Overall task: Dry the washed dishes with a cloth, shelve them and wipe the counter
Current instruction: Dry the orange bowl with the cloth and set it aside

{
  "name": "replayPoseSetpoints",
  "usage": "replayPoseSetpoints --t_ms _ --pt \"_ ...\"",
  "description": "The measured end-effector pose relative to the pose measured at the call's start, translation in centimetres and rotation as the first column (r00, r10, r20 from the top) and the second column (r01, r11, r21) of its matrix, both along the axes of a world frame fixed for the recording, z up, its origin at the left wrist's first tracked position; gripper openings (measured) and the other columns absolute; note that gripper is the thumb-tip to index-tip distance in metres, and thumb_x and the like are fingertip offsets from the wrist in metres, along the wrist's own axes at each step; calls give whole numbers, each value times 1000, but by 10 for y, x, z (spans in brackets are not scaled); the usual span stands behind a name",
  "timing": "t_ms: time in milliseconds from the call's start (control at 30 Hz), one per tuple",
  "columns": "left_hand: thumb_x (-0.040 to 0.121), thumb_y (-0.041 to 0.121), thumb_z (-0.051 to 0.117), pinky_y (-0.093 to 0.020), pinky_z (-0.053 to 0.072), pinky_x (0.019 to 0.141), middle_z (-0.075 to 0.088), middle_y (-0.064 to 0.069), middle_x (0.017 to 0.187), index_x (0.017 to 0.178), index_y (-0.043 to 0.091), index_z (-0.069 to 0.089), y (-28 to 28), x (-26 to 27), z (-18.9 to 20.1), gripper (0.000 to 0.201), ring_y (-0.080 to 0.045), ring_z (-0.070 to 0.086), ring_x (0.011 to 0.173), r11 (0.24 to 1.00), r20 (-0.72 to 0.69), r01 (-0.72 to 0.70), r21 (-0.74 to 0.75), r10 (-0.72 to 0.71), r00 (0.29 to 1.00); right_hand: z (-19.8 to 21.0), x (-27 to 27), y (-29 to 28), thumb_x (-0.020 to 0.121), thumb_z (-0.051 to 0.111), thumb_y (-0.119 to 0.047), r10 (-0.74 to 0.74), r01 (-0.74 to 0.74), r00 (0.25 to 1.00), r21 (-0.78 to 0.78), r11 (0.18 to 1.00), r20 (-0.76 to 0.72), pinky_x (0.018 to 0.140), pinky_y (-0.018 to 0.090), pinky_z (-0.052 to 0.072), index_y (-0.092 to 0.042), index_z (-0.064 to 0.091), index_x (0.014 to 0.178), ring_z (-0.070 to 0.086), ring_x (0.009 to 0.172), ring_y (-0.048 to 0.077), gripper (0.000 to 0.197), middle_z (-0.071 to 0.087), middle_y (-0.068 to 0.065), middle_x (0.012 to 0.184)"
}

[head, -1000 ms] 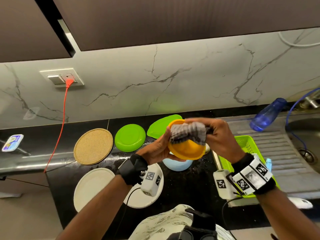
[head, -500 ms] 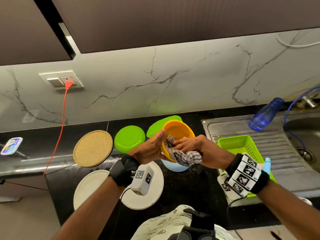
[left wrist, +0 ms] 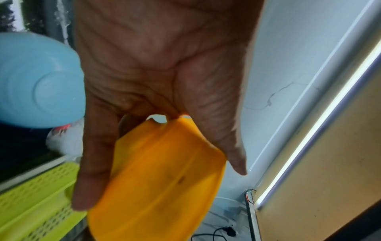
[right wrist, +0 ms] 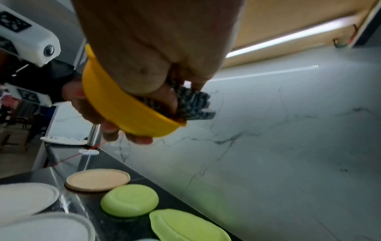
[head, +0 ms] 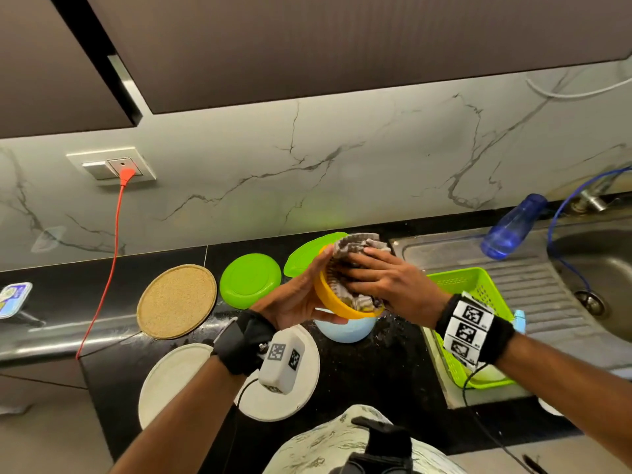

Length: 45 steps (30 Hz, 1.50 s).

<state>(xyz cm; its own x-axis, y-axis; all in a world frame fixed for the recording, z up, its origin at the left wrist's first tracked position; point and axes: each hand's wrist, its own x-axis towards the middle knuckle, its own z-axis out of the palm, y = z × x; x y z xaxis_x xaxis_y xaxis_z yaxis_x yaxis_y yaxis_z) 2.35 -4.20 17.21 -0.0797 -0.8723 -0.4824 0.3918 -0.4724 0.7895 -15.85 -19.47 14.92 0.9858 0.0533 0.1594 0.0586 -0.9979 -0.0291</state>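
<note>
An orange plastic bowl (head: pixel 333 302) is held tilted above the black counter, its mouth turned to the right. My left hand (head: pixel 294 299) grips it from behind, fingers over the top rim and thumb under the bottom edge. In the left wrist view the left hand (left wrist: pixel 160 65) lies against the bowl's outer wall (left wrist: pixel 160 179). A grey checked cloth (head: pixel 357 244) fills the bowl and sticks out over its top rim. My right hand (head: pixel 383 278) presses the cloth into the bowl. The right wrist view shows the cloth (right wrist: pixel 193 101) bunched between the fingers inside the bowl (right wrist: pixel 123 107).
Under the hands a light blue bowl (head: pixel 345 331) sits upside down. A round green plate (head: pixel 249 280), a leaf-shaped green plate (head: pixel 301 260), a cork mat (head: pixel 176 301) and two white plates (head: pixel 171 381) lie on the counter. On the sink's draining board to the right are a green basket (head: pixel 468 289) and a blue bottle (head: pixel 513 227).
The bowl has turned from bottom-towards-me to mouth-right. The cloth went from the bowl's outside and rim to its inside, and my right hand moved into the bowl with it.
</note>
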Motion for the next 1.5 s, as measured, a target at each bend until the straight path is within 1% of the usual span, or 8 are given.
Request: replayPoseSetpoints --t_ms 233,433,600,767,867,1033,1267,1500 --pt "50 85 78 -48 61 79 68 -5 131 138 42 50 6 5 -2 102 -31 71 112 996 185 -89 -26 92 978 -7 -15 36 90 46 -9 -198 211 977 506 836 -81 114 40 44 -27 69 132 56 130 13 51 66 -8 137" --pt "58 86 74 -52 60 84 57 -2 145 147 42 41 11 2 -17 104 -30 64 124 990 205 -106 -95 124 971 10 -13 25 90 61 2 -270 275 922 960 -46 -277 101 48 55 -15 77 112 70 114 24 32 76 5 115" --pt "62 83 72 -47 60 85 51 -1 151 149 46 36 11 -2 -22 101 -30 59 130 980 198 -126 -156 156 968 24 -17 42 98 61 -5 -383 280 923 749 600 -38 106 25 49 -18 57 144 60 120 4 48 67 0 136" --pt "57 79 79 -46 60 85 54 3 146 139 59 43 7 -11 -30 92 -24 61 127 962 259 -149 -229 208 943 20 -15 86 95 45 -24 -329 374 925 619 690 -192 95 43 54 -26 59 127 64 111 21 35 69 2 124" --pt "61 80 75 -46 60 84 51 5 149 141 57 43 11 -16 -35 89 -23 58 131 948 257 -181 -262 249 934 16 -4 75 100 54 -17 -371 420 884 831 364 -284 87 37 56 -18 67 120 67 99 20 24 72 2 109" --pt "71 76 72 -54 58 90 50 4 151 152 43 34 8 -18 -36 96 -27 53 136 938 216 -212 -275 275 937 30 -4 47 101 54 -7 -418 -3 824 735 -678 -382 88 41 63 1 59 132 70 114 33 32 70 20 127" --pt "73 77 69 -62 55 93 35 6 158 152 56 25 9 -12 -42 93 -32 41 142 924 174 -302 -235 346 922 31 -19 38 96 67 -18 -907 313 417 927 205 59 77 10 50 -6 71 118 69 98 16 25 74 4 109" --pt "86 19 76 -53 56 96 49 17 145 151 53 22 5 -39 -34 91 -20 54 134 940 231 -111 -322 192 954 -1 8 60 100 64 -23 -844 454 483 891 11 -236 74 16 48 -9 64 131 66 110 18 34 71 4 117"
